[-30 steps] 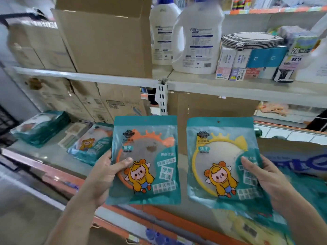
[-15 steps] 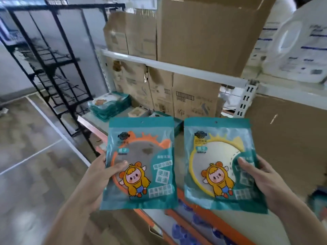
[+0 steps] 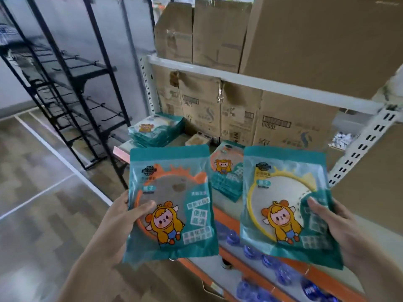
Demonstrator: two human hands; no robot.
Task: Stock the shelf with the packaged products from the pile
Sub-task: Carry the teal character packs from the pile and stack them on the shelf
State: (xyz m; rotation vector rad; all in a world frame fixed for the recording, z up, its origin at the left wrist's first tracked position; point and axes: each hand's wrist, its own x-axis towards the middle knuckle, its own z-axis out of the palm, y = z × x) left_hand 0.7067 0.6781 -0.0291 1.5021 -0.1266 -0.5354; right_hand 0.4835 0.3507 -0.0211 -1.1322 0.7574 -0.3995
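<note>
My left hand point(image 3: 118, 223) grips a teal packet with an orange-rimmed mirror point(image 3: 172, 201), thumb across its front. My right hand point(image 3: 340, 227) grips a matching teal packet with a yellow-rimmed mirror point(image 3: 285, 203) by its right edge. Both packets are held upright, side by side, in front of the grey shelf board point(image 3: 202, 261). On that shelf behind them lie two stacks of the same packets: one at the far left end point(image 3: 156, 132), one between the held packets point(image 3: 226, 173).
Cardboard boxes point(image 3: 237, 114) line the back of the shelf and the white shelf point(image 3: 218, 74) above. A small open box point(image 3: 199, 139) sits by the far stack. A black metal rack point(image 3: 72, 88) stands left on the wooden floor. Blue items point(image 3: 281, 273) sit below the orange shelf edge.
The view has swung left along the shelf; detergent bottles are out of frame and the black rack has come in. Both hands keep the packets held the same way.
</note>
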